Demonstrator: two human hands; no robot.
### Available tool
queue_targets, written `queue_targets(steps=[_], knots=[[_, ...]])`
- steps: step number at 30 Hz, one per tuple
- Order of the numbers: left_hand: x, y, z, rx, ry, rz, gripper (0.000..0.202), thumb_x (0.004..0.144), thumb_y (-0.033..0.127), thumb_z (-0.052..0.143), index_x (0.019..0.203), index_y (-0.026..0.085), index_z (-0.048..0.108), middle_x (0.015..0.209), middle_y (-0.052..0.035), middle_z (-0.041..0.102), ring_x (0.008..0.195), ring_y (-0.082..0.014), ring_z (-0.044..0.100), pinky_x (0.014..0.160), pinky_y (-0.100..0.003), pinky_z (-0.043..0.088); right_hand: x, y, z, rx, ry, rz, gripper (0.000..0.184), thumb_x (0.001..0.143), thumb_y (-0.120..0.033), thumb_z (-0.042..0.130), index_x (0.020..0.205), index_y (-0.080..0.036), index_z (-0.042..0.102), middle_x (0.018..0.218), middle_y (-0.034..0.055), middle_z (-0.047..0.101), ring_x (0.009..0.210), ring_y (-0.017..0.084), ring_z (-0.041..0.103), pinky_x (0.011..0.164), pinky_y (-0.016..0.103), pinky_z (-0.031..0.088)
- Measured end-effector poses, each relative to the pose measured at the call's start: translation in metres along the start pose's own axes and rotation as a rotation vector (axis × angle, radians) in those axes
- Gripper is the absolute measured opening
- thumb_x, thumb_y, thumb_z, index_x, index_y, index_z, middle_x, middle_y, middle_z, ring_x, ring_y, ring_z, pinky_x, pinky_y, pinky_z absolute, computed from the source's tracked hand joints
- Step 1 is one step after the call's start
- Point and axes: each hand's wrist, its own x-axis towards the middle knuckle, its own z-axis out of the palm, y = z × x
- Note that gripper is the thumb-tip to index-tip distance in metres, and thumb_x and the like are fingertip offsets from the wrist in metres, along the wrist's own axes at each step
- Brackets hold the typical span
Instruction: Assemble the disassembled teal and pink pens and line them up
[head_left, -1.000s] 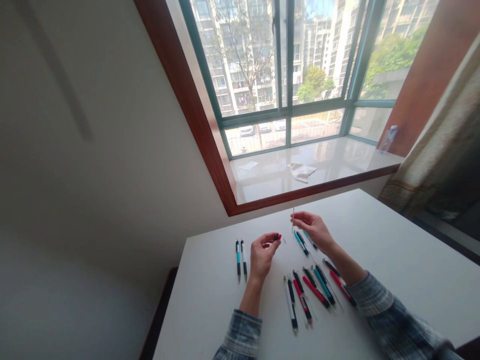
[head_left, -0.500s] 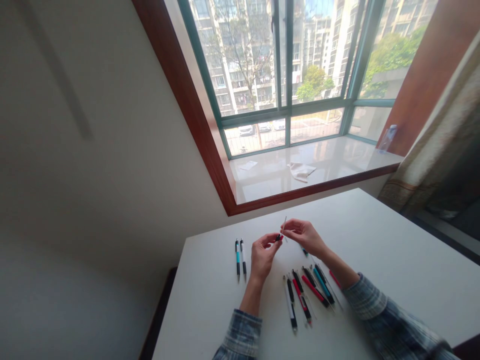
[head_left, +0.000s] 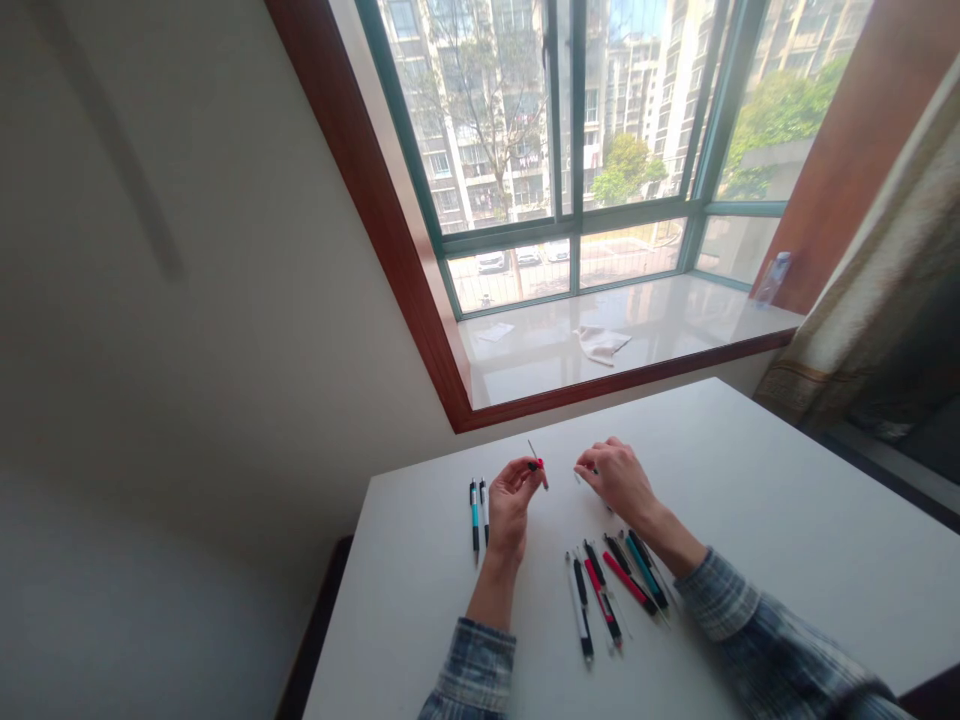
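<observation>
My left hand is raised over the white table and pinches a short red and black pen part with a thin refill sticking up from it. My right hand rests a little to the right, fingers curled down onto the table over something small I cannot make out. Several pens and pen parts in red, teal, black and white lie just in front of my right wrist. Two assembled pens lie side by side left of my left hand.
A wide window sill behind the table carries a crumpled white cloth and a slip of paper. A plastic bottle stands at the sill's right end. A curtain hangs at right.
My right hand brought the thin refill to the part in my left hand, let it go and dropped to the table. My left hand now holds the part with the refill in it.
</observation>
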Motion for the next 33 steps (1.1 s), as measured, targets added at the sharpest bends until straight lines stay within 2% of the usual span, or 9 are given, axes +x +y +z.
queue_targets(steps=[4,8,15,21,24,27,30,33], knots=[[-0.001,0.0,0.0,-0.088,0.046,-0.059,0.03,0.067,0.031,0.091,0.091,0.02,0.077,0.094,-0.003,0.075,0.085,-0.0149,0.067,0.081,-0.028,0.051,-0.001,-0.004,0.006,-0.124,-0.045,0.031,0.016,0.094,-0.032,0.067,0.092,-0.022,0.079,0.09,0.0092,0.076,0.096,0.028,0.058,0.087,0.04,0.038],[0.0,0.002,-0.003,-0.219,0.122,-0.115,0.031,0.067,0.03,0.091,0.093,0.024,0.075,0.099,-0.0008,0.075,0.089,-0.0131,0.068,0.083,-0.027,0.051,-0.002,-0.004,0.008,-0.171,-0.09,0.027,0.015,0.092,-0.03,0.069,0.085,-0.021,0.079,0.089,0.0099,0.076,0.096,0.028,0.058,0.086,0.039,0.037],[0.0,0.001,0.001,0.072,0.072,-0.032,0.035,0.065,0.034,0.091,0.093,0.017,0.079,0.093,-0.0076,0.079,0.087,-0.0198,0.071,0.082,-0.032,0.053,-0.004,-0.008,0.009,-0.135,-0.093,-0.026,0.016,0.093,-0.022,0.064,0.081,-0.019,0.075,0.086,0.01,0.075,0.094,0.027,0.058,0.085,0.037,0.039],[-0.001,-0.004,-0.001,0.316,0.025,-0.016,0.035,0.072,0.033,0.085,0.101,0.015,0.08,0.094,-0.0116,0.08,0.082,-0.0222,0.072,0.071,-0.03,0.055,-0.003,-0.004,0.002,0.209,0.007,-0.025,0.016,0.095,-0.024,0.057,0.089,-0.021,0.071,0.089,0.0052,0.076,0.088,0.024,0.062,0.081,0.033,0.044],[-0.002,-0.005,-0.001,0.425,0.014,0.003,0.033,0.074,0.033,0.083,0.103,0.016,0.081,0.097,-0.0125,0.08,0.085,-0.0241,0.073,0.074,-0.032,0.056,-0.001,-0.003,-0.002,0.427,0.018,0.014,0.018,0.094,-0.033,0.059,0.089,-0.023,0.073,0.087,0.002,0.077,0.078,0.02,0.064,0.075,0.031,0.046],[-0.003,-0.004,0.0,0.484,0.021,0.012,0.031,0.074,0.034,0.083,0.101,0.018,0.082,0.095,-0.0122,0.08,0.086,-0.0251,0.072,0.077,-0.034,0.056,-0.001,-0.002,-0.003,0.538,0.065,0.077,0.02,0.09,-0.038,0.062,0.082,-0.023,0.073,0.082,0.0014,0.076,0.071,0.018,0.064,0.07,0.031,0.047],[-0.003,-0.002,0.001,0.38,0.008,-0.012,0.033,0.073,0.035,0.085,0.101,0.017,0.082,0.097,-0.0122,0.08,0.088,-0.025,0.072,0.08,-0.035,0.057,0.0,0.002,-0.001,0.62,0.096,0.129,0.021,0.087,-0.039,0.065,0.078,-0.022,0.072,0.08,0.0023,0.075,0.07,0.019,0.065,0.069,0.031,0.049],[-0.002,0.0,0.001,0.191,0.021,-0.048,0.036,0.072,0.035,0.087,0.101,0.015,0.08,0.102,-0.0122,0.08,0.093,-0.0244,0.072,0.087,-0.036,0.056,0.003,0.007,0.003,0.746,0.1,0.152,0.023,0.086,-0.042,0.067,0.088,-0.021,0.074,0.083,0.004,0.076,0.074,0.02,0.066,0.069,0.031,0.05]])
